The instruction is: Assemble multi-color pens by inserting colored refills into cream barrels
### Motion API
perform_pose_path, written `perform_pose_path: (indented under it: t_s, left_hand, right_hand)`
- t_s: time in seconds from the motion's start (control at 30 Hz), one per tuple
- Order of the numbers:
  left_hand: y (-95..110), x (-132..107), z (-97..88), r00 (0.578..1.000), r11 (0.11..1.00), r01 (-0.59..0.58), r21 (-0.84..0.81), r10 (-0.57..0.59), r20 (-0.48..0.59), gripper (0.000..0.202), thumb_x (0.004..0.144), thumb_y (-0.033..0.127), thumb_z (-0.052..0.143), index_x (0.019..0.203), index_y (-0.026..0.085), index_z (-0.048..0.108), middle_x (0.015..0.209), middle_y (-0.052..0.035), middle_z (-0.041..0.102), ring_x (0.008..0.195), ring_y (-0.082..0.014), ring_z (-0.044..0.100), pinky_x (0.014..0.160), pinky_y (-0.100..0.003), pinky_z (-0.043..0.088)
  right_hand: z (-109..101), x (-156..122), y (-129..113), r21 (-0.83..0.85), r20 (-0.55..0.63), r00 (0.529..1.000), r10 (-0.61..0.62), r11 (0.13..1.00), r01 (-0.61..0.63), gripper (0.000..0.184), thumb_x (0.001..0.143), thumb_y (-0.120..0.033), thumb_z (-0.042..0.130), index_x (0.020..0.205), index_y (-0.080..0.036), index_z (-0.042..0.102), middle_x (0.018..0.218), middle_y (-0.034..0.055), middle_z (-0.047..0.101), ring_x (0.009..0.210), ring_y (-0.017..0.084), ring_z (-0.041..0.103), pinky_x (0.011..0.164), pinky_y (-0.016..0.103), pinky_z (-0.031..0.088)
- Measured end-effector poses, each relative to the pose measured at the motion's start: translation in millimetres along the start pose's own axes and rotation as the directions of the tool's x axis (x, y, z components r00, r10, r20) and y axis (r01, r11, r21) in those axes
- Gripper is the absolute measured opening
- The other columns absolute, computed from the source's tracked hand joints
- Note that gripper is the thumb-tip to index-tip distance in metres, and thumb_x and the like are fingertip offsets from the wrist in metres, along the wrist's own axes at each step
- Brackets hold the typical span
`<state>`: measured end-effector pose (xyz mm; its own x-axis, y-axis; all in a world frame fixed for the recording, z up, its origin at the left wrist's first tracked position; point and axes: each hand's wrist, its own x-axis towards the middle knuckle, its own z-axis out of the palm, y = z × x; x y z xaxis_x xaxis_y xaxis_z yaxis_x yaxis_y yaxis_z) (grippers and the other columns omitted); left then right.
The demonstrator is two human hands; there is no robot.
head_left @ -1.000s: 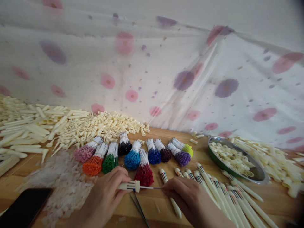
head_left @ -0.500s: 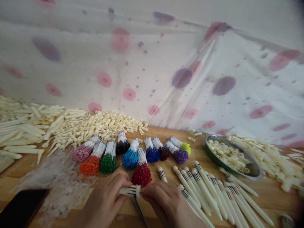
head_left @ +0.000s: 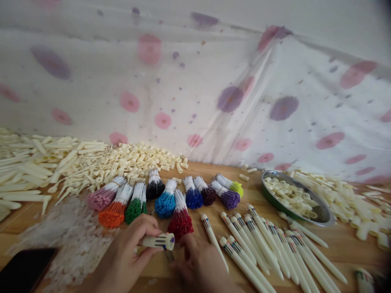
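Observation:
My left hand is closed around a cream multicolour pen's slotted top. Its open end faces right, with something purple inside and dark strips in the slots. My right hand is just to the right, apart from the pen and blurred. A slim metal tool shows beside its thumb; the rest is covered, and whether the fingers grip it is unclear. Directly behind the hands is a bundle of dark red refills. Bundles of blue, green and orange refills stand near it.
Several pens lie at right, with one pen beside my right hand. Behind them is a metal bowl of cream rings. Loose cream parts pile at back left. Clear plastic bits and a phone lie at left.
My right hand has come off the pen's end and moved down and slightly left, over the metal tool. My left hand still holds the pen, its end now uncovered. The view shifted slightly.

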<state>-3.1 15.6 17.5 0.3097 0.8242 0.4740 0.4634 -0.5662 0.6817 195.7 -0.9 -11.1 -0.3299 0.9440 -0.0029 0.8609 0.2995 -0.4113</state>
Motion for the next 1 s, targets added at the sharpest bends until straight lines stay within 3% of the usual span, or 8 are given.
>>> perform_pose_path:
  t_s: [0.1, 0.23, 0.4, 0.47, 0.57, 0.63, 0.77, 1.0]
  left_hand:
    - [-1.2, -0.9, -1.3, 0.999, 1.000, -0.014, 0.012, 0.014, -0.033, 0.026, 0.071, 0.003, 0.057, 0.081, 0.026, 0.051, 0.083, 0.0036, 0.061, 0.071, -0.0113, 0.065, 0.062, -0.016, 0.054]
    - [1.0, 2.0, -2.6, 0.996, 0.997, -0.030, 0.076, 0.036, -0.083, 0.024, 0.071, 0.004, 0.054, 0.080, 0.026, 0.051, 0.083, 0.0034, 0.061, 0.070, -0.0108, 0.066, 0.060, -0.015, 0.054]
    - [-0.5, 5.1, -5.9, 0.991, 0.979, -0.027, 0.202, 0.054, -0.126, 0.019, 0.073, 0.006, 0.050, 0.078, 0.024, 0.051, 0.081, 0.0014, 0.062, 0.070, -0.0127, 0.066, 0.059, -0.018, 0.054]
    - [-0.7, 5.8, -7.5, 0.987, 0.964, -0.036, 0.265, 0.077, -0.144, 0.016, 0.074, 0.008, 0.049, 0.077, 0.024, 0.051, 0.080, 0.0009, 0.062, 0.068, -0.0132, 0.066, 0.059, -0.020, 0.054]
    - [-0.2, 6.9, -8.4, 0.973, 0.935, -0.058, 0.351, 0.131, -0.189, 0.014, 0.077, 0.011, 0.047, 0.077, 0.024, 0.051, 0.079, -0.0001, 0.063, 0.067, -0.0137, 0.066, 0.059, -0.021, 0.054]
    - [-0.6, 6.9, -8.1, 0.965, 0.917, -0.069, 0.393, 0.161, -0.207, 0.012, 0.078, 0.012, 0.046, 0.077, 0.023, 0.050, 0.079, -0.0008, 0.063, 0.068, -0.0139, 0.066, 0.060, -0.021, 0.054]
    - [-2.7, 4.3, -6.4, 0.966, 0.891, -0.095, 0.444, 0.191, -0.177, 0.012, 0.081, 0.012, 0.046, 0.078, 0.023, 0.050, 0.078, -0.0011, 0.062, 0.067, -0.0142, 0.066, 0.060, -0.021, 0.052]
    - [2.6, 3.7, -5.9, 0.954, 0.838, -0.147, 0.525, 0.261, -0.150, 0.016, 0.080, 0.008, 0.042, 0.081, 0.022, 0.050, 0.077, -0.0018, 0.063, 0.068, -0.0147, 0.065, 0.063, -0.023, 0.052]
  right_hand:
    - [31.3, 3.3, -5.2, -0.223, 0.053, 0.998, -0.021, 0.974, 0.033, 0.037, 0.063, -0.031, 0.076, 0.090, -0.015, 0.057, 0.087, 0.0122, 0.067, 0.076, 0.031, 0.065, 0.054, 0.033, 0.050]
    - [47.7, 7.5, -5.9, -0.244, 0.046, 0.996, -0.079, 0.966, 0.088, 0.015, 0.072, -0.010, 0.063, 0.085, -0.017, 0.057, 0.083, 0.0105, 0.067, 0.073, 0.028, 0.065, 0.053, 0.030, 0.048]
    - [16.9, 9.5, 12.6, -0.137, 0.009, 0.999, -0.040, 0.990, 0.041, 0.017, 0.077, -0.004, 0.051, 0.086, -0.019, 0.053, 0.073, 0.0030, 0.068, 0.060, 0.017, 0.063, 0.049, 0.020, 0.042]
    - [-5.1, 7.6, 17.5, 0.125, -0.035, 0.999, -0.014, 0.992, 0.018, 0.014, 0.084, -0.010, 0.045, 0.092, -0.019, 0.053, 0.070, -0.0007, 0.066, 0.060, 0.013, 0.061, 0.053, 0.017, 0.043]
    - [-30.0, 1.5, 15.4, 0.504, -0.158, 0.987, 0.015, 0.861, 0.068, 0.020, 0.092, -0.030, 0.039, 0.096, -0.019, 0.056, 0.074, 0.0007, 0.062, 0.065, 0.013, 0.057, 0.058, 0.019, 0.043]
    - [-35.3, -2.9, 9.9, 0.596, -0.202, 0.979, 0.010, 0.795, 0.115, 0.028, 0.091, -0.041, 0.041, 0.088, -0.019, 0.058, 0.067, 0.0002, 0.058, 0.060, 0.013, 0.052, 0.053, 0.019, 0.040]
    - [-28.9, -7.6, -2.1, 0.569, -0.289, 0.957, 0.011, 0.806, 0.163, 0.027, 0.086, -0.042, 0.050, 0.076, -0.019, 0.060, 0.059, -0.0020, 0.053, 0.052, 0.011, 0.045, 0.048, 0.019, 0.033]
    - [-28.2, -6.7, -11.3, 0.522, -0.275, 0.960, 0.052, 0.846, 0.104, 0.025, 0.085, -0.036, 0.052, 0.070, -0.019, 0.059, 0.057, -0.0025, 0.053, 0.051, 0.010, 0.045, 0.047, 0.019, 0.031]
